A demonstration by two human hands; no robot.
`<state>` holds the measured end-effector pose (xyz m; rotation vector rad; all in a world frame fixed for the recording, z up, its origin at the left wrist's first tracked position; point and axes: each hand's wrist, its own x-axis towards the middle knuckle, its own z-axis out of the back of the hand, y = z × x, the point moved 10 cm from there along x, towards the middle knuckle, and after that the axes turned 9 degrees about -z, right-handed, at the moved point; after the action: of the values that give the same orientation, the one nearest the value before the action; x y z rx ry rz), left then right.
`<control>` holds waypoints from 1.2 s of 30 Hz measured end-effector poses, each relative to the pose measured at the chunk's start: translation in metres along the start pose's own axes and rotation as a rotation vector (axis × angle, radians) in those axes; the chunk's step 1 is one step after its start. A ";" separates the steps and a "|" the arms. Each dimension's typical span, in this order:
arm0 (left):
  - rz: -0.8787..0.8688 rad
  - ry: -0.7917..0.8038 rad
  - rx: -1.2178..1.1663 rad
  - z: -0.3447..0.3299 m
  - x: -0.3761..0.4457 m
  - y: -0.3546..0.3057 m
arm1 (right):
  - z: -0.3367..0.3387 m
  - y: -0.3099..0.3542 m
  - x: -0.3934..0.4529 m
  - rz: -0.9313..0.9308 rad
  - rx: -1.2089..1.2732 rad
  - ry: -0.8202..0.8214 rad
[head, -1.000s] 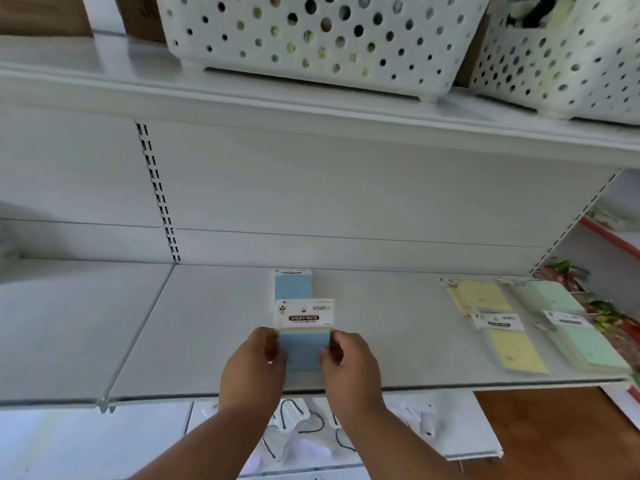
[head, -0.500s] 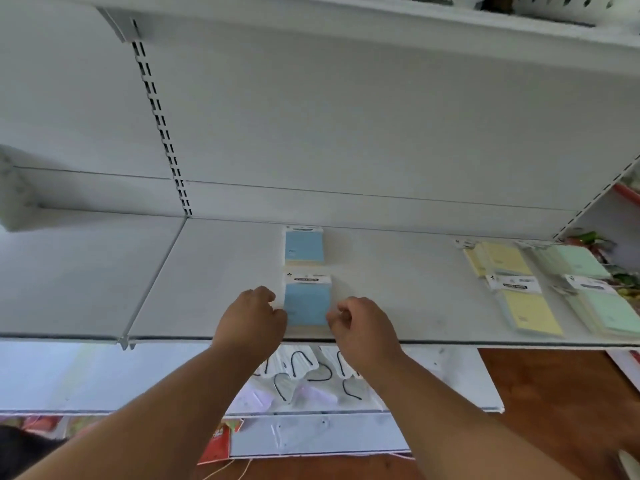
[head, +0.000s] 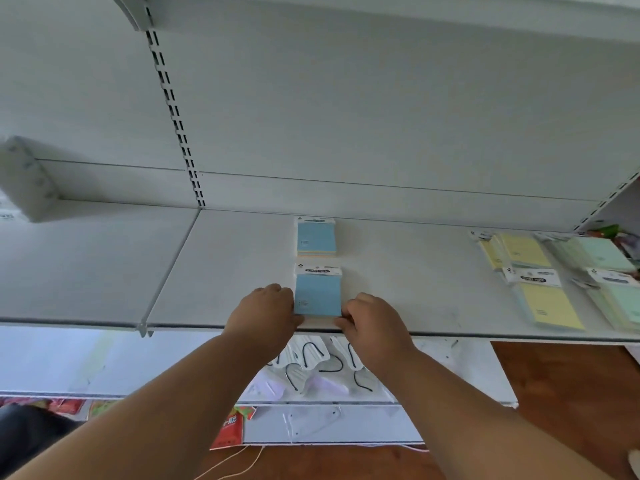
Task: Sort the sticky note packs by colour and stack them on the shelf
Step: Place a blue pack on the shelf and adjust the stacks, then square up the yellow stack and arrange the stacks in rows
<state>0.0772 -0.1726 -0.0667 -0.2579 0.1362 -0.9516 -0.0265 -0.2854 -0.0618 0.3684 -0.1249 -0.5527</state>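
A blue sticky note pack with a white header card lies flat near the front edge of the white shelf. My left hand holds its left edge with curled fingers. My right hand pinches its lower right corner. A second blue pack lies just behind it, apart from both hands. To the right sit yellow packs in a front and back pile, and beside them green packs by the shelf's right end.
A slotted upright runs down the back panel, left of the blue packs. Below the shelf, a lower shelf carries bagged white items with black cords. Red packets lie lower down. Wooden floor shows at the right.
The pack, held upright a second ago, now lies flat on the shelf. My hands drew slightly away from it, then closed back onto its sides. The view tilted down.
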 end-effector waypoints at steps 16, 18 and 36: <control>0.212 0.091 -0.284 -0.001 0.019 0.031 | 0.008 -0.007 0.025 -0.388 0.225 0.012; 0.206 0.103 -0.296 -0.004 0.020 0.031 | 0.007 -0.010 0.024 -0.415 0.243 -0.010; 0.207 -0.114 -0.333 0.037 0.014 0.013 | 0.028 -0.036 0.024 -0.520 0.307 -0.086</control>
<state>0.1041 -0.1709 -0.0350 -0.5930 0.2121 -0.7035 -0.0303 -0.3352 -0.0490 0.6843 -0.1995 -1.0693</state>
